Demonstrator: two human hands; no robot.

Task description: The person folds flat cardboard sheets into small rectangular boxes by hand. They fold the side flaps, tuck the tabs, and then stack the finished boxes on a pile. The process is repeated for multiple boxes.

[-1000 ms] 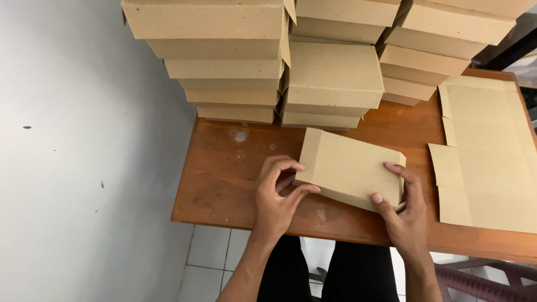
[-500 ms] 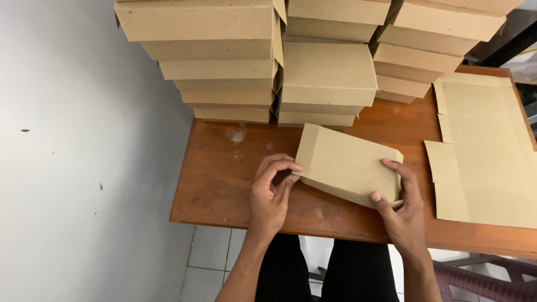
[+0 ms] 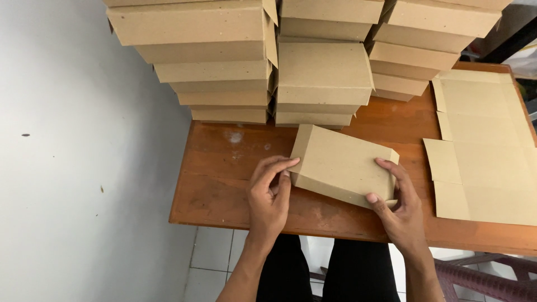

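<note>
A brown cardboard box (image 3: 342, 163), folded into shape, rests tilted on the wooden table (image 3: 224, 184) in front of me. My left hand (image 3: 269, 197) presses its fingers against the box's left end. At the near right corner, my right hand (image 3: 396, 206) grips the box, thumb on the front side and fingers over the top edge. Both hands touch the same box.
Three tall stacks of folded brown boxes (image 3: 224, 61) fill the back of the table. Flat unfolded cardboard sheets (image 3: 486, 151) lie at the right. A white wall (image 3: 84, 168) stands to the left, with tiled floor and a dark red plastic chair (image 3: 486, 279) below.
The box has stayed in place on the table. My left fingers have shifted slightly against its left end; my right hand keeps its grip.
</note>
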